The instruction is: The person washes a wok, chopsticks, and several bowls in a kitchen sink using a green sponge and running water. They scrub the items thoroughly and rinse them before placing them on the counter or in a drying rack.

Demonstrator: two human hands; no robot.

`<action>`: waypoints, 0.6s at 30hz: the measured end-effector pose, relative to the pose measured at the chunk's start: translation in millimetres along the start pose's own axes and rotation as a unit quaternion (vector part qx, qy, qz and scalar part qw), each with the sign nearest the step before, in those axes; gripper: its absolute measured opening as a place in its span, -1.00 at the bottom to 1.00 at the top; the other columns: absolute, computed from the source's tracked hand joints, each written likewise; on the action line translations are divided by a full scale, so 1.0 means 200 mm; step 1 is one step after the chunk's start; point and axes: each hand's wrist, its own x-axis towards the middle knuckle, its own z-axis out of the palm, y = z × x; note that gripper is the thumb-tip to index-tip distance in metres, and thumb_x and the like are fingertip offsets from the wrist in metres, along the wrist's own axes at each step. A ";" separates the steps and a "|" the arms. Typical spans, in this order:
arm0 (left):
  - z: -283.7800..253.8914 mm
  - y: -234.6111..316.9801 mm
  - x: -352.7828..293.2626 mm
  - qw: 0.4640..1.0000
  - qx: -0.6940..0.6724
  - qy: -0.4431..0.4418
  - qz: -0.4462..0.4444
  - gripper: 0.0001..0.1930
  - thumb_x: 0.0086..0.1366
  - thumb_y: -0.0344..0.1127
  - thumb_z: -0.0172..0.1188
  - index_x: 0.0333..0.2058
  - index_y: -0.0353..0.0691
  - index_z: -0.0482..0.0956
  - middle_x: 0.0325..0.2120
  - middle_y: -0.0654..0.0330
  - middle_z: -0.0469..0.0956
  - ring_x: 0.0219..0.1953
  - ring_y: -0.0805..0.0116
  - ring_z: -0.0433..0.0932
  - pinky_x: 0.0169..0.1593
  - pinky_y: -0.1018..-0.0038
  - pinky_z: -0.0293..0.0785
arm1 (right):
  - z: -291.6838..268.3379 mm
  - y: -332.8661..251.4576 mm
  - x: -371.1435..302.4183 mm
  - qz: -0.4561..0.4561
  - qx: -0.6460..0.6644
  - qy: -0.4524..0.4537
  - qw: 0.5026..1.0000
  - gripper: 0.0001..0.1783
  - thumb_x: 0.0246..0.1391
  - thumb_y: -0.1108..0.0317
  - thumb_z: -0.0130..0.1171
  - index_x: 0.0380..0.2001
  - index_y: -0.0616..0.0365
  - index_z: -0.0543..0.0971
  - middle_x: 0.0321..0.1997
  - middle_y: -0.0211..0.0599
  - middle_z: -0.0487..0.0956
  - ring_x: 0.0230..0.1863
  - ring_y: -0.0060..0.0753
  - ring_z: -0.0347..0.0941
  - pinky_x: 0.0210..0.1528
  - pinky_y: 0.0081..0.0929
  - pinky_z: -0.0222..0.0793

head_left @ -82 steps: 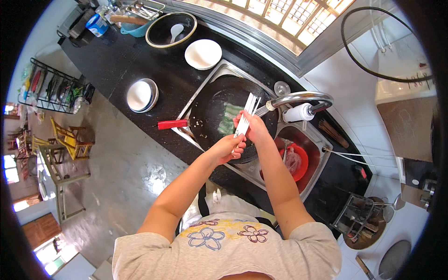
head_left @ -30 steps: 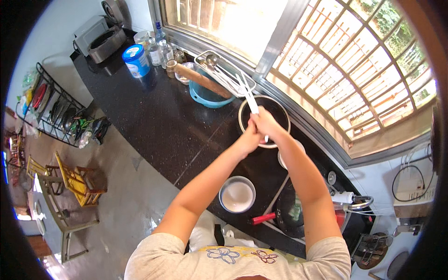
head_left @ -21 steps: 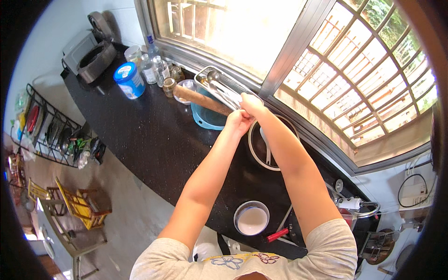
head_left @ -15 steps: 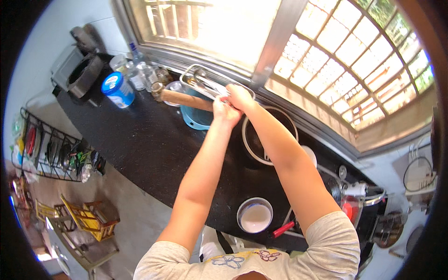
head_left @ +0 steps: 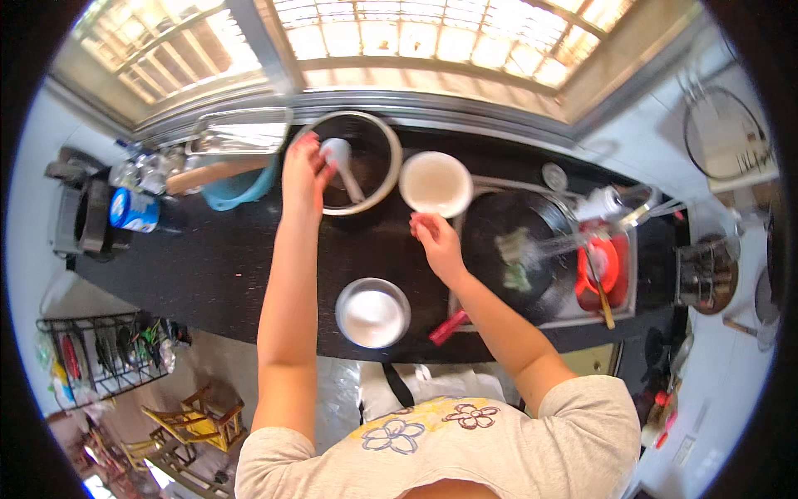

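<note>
My left hand (head_left: 303, 170) reaches across the black counter (head_left: 208, 266) to a wide dark pot (head_left: 378, 145) with a pale rim. Its fingers pinch the head of a white spoon (head_left: 345, 166) that lies inside the pot. My right hand (head_left: 436, 237) hovers over the counter just in front of a white bowl (head_left: 435, 183). Its fingers are loosely curled and hold nothing. A steel bowl (head_left: 372, 312) stands near the counter's front edge, between my forearms.
A sink on the right holds a black pan (head_left: 511, 245) with a red handle (head_left: 449, 326), under running tap water. A red strainer (head_left: 603, 266) sits beside it. A blue basin (head_left: 241, 183), a blue canister (head_left: 133, 209) and jars stand at left.
Both hands were together over the blue basin with long white utensils. Now they are apart: the left is at the pot on the spoon, the right has drawn back, empty, toward the white bowl.
</note>
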 end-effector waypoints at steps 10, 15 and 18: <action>0.65 -1.30 -0.49 0.938 -0.144 0.017 -0.314 0.07 0.09 0.29 0.13 0.27 -0.27 -0.28 0.13 -0.33 0.07 0.11 -0.27 0.25 0.06 -0.16 0.31 | -1.33 0.32 -0.49 0.215 -0.132 0.147 0.956 -0.72 0.05 0.45 0.07 -0.11 0.15 0.42 -0.18 -0.26 0.48 -0.30 -0.40 0.49 -0.20 -0.43 0.41; 0.62 -1.23 -0.21 0.935 -0.262 0.164 -0.173 -0.54 0.27 -0.59 -0.28 0.16 -0.26 0.10 0.11 -0.18 0.18 0.11 -0.18 0.29 0.07 -0.13 0.40 | -1.43 0.35 -0.45 0.071 -0.481 -0.055 0.872 -0.41 -0.01 0.24 0.21 0.13 -0.06 0.33 0.24 -0.12 0.18 0.21 0.07 0.13 0.10 -0.12 0.26; 0.59 -1.25 -0.22 0.958 -0.183 0.159 -0.153 -0.42 0.17 -0.72 -0.33 0.19 -0.26 0.03 0.11 -0.21 0.16 0.09 -0.24 0.30 0.05 -0.14 0.40 | -1.37 0.38 -0.40 0.097 -0.555 -0.122 0.817 -0.31 -0.08 0.09 0.28 0.16 -0.17 0.30 0.28 -0.10 0.11 0.22 0.01 0.13 0.10 -0.10 0.24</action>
